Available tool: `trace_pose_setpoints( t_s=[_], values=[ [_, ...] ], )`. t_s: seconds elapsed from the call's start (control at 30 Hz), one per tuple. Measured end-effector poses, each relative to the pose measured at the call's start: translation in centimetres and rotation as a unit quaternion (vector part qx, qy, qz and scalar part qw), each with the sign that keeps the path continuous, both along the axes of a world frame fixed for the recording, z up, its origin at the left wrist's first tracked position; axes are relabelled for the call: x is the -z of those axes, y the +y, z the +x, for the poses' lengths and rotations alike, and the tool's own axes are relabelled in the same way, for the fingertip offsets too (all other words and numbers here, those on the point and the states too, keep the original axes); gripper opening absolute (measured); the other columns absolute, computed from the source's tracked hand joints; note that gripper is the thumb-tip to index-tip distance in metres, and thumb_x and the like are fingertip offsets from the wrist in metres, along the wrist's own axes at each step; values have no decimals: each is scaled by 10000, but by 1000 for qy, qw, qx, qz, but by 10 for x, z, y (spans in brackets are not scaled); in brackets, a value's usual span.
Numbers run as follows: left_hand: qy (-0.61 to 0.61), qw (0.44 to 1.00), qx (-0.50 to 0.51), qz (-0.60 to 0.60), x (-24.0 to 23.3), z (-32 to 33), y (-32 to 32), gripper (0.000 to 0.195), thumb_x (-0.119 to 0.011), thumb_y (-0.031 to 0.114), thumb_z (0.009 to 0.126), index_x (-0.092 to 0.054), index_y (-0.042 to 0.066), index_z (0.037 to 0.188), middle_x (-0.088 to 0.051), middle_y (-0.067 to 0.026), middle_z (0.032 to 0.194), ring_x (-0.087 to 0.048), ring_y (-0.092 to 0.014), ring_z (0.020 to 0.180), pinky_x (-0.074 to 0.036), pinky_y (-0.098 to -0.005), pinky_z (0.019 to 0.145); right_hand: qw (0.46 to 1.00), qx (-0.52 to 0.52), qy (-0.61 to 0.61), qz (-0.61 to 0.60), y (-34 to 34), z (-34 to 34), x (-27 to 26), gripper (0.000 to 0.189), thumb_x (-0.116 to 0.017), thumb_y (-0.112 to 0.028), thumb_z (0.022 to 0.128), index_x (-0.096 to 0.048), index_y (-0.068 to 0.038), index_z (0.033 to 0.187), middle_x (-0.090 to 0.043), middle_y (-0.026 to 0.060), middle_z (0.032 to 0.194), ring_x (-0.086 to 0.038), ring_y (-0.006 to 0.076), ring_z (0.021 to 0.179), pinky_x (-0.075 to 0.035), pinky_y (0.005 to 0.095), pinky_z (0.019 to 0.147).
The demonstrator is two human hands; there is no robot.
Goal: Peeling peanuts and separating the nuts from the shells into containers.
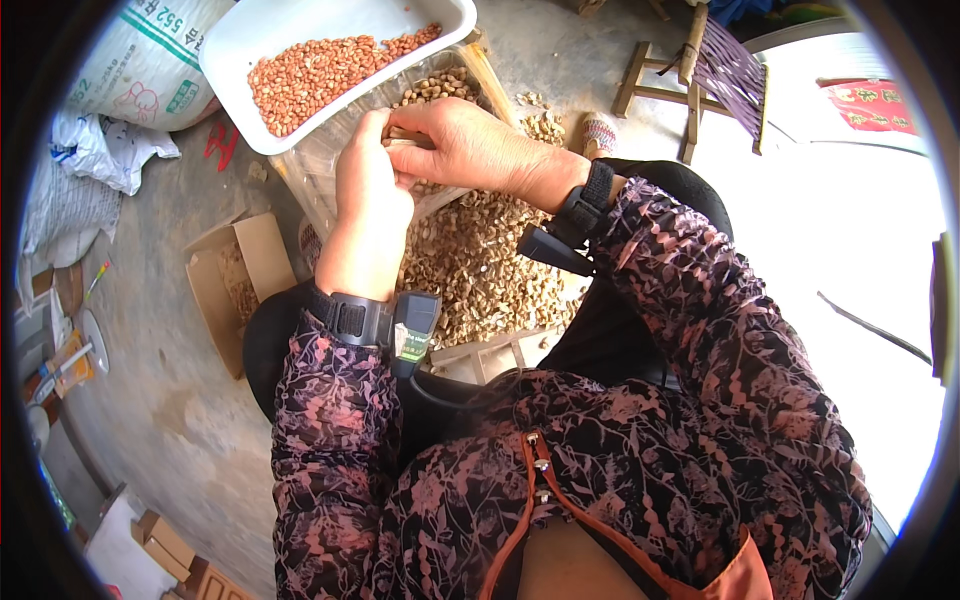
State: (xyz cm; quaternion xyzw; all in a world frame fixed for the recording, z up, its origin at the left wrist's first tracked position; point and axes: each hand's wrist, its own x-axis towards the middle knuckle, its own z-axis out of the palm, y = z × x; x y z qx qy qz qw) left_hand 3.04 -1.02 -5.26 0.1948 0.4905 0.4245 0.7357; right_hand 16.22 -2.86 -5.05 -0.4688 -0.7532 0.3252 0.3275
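My left hand (373,195) and my right hand (469,146) meet over a clear plastic-lined crate (487,79) that holds unshelled peanuts (442,85). A small brownish piece, perhaps a peanut shell or a tool, shows between the fingers of my right hand; the fingers hide most of it. My left hand's fingertips touch the right hand, and what they hold is hidden. A white plastic tray (217,56) with shelled reddish peanuts (322,75) rests on the crate's far left part. Below my hands lies a heap of empty peanut shells (487,270).
An open cardboard box (274,251) stands left of my knee. Full woven sacks (142,67) are at the upper left, near a red plastic object (221,145) on the floor. A wooden folding stool (694,94) with purple webbing stands at the upper right.
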Motion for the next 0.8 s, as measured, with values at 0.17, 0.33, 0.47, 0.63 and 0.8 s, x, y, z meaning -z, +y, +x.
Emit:
trace_pose_setpoints(
  t_s=[0.17,0.33,0.47,0.63,0.8],
  values=[
    [7,1000,-2,-5,0,1,2,196,-504,232,896,-590,58,927,-617,-49,854,-593,-140,736,-459,-259,611,1000,-16,7,-14,1,0,1,295,-617,-241,864,-594,14,1011,-655,156,770,-664,257,721,-511,346,643],
    [10,1000,-4,-10,2,2,2,178,-521,232,885,-595,75,848,-598,-27,769,-542,-106,604,-373,-223,494,1000,10,18,1,1,-2,4,309,-608,-295,808,-624,4,885,-638,191,723,-635,353,704,-506,408,653],
    [19,999,-17,-19,0,4,1,177,-524,234,882,-592,76,841,-594,-24,759,-530,-102,587,-359,-221,477,999,8,33,-9,2,-2,9,302,-609,-289,802,-624,1,886,-636,191,722,-633,354,703,-502,413,653],
    [15,1000,-7,-11,0,4,1,182,-525,239,882,-590,74,840,-596,-26,752,-526,-103,582,-354,-222,474,1000,7,24,-10,1,-2,7,306,-607,-298,804,-625,-3,882,-635,189,718,-631,354,698,-500,414,650],
    [13,1000,-9,-11,1,3,1,181,-526,237,881,-591,74,837,-597,-27,753,-524,-104,580,-351,-224,469,999,-14,-28,3,2,0,4,271,-607,-230,886,-594,22,983,-669,128,749,-682,194,708,-526,308,635]
  ],
)
